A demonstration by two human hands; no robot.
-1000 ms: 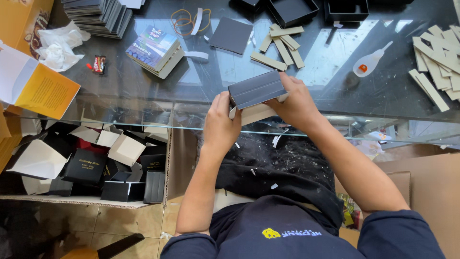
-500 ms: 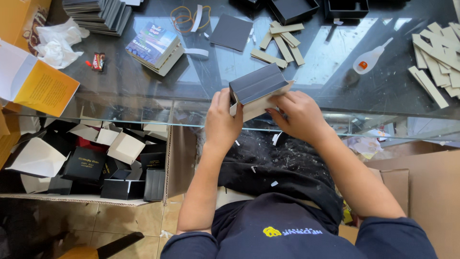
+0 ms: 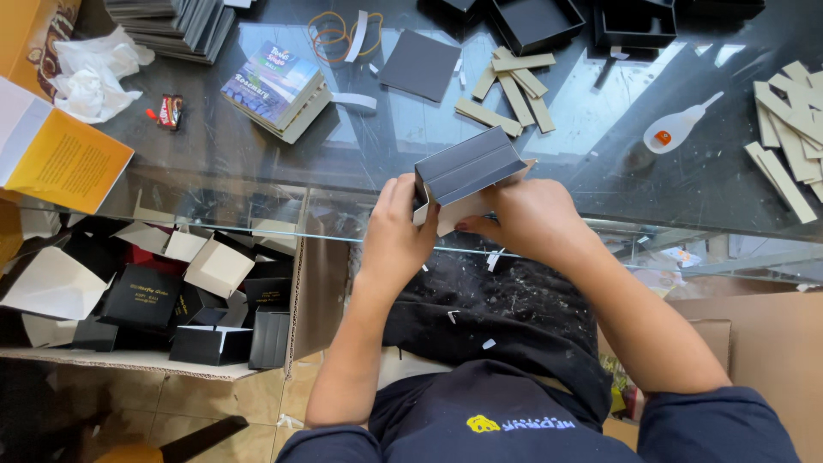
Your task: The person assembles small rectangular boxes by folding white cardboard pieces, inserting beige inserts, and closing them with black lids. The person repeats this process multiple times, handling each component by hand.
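Both hands are up at the near edge of the glass table (image 3: 257,163), clamped on a dark box (image 3: 467,167) that sits tilted between them, just above the table edge. The left hand (image 3: 396,231) grips the box's left end, fingers curled round its corner. The right hand (image 3: 525,216) closes on it from the right, at about three o'clock, thumb tucked under the pale underside. The box shows a dark top with a ridge along it and a light cardboard flap below.

Around it on the glass: at twelve o'clock from the box, a loose heap of cardboard strips (image 3: 510,86); at eleven, a flat dark square sheet (image 3: 421,64). At two o'clock, well apart, lies a small white glue bottle (image 3: 677,129) with an orange cap. At ten o'clock sits a stack of colourful cards (image 3: 279,90). More pale strips (image 3: 789,129) pile up at the far right edge. At the top, open black trays (image 3: 536,21). Down at eight o'clock, under the table level, a carton of folded black and white boxes (image 3: 163,291).
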